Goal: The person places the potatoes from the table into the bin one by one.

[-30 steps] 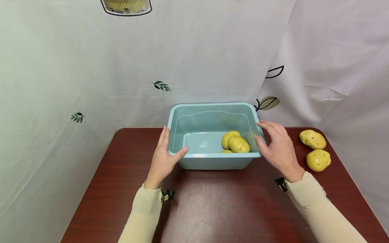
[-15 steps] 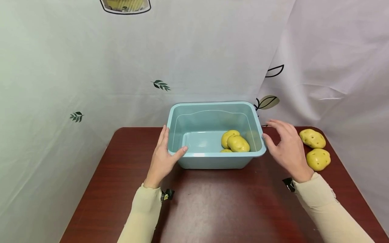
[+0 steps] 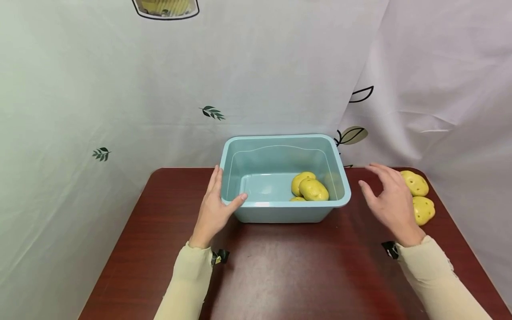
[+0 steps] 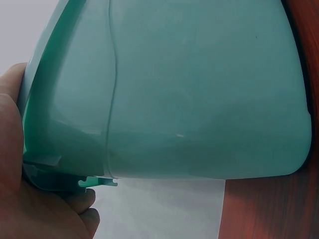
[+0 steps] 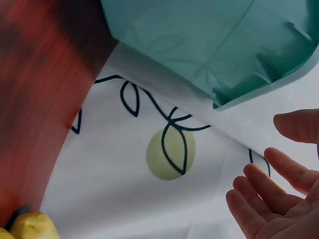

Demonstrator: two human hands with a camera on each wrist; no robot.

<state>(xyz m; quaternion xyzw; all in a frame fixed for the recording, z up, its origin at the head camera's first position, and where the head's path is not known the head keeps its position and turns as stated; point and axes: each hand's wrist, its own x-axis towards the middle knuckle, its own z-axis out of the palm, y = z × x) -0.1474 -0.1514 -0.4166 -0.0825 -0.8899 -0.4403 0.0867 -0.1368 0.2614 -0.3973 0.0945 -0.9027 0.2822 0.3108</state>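
Near the back of the table stands a light blue plastic tub (image 3: 280, 212) with yellow potatoes (image 3: 314, 190) in its right part. My left hand (image 3: 213, 213) rests at the tub's near left corner, fingers fairly straight along the outside and thumb over the front rim. In the left wrist view the tub's side wall (image 4: 199, 89) fills most of the picture. My right hand (image 3: 394, 202) is in the air right of the tub, apart from it, fingers loosely bent and holding nothing. Two more potatoes (image 3: 416, 183) lie beyond that hand, partly hidden by it.
The dark red wooden table (image 3: 280, 271) has its far edge against a pale cloth backdrop (image 3: 280, 66) printed with leaves. Cloth also hangs along the left and right sides. A potato (image 5: 35, 226) shows at the bottom corner of the right wrist view.
My right hand has left the tub's right rim and moved right, now covering part of the two potatoes on the table. The left hand and the tub have stayed in place.
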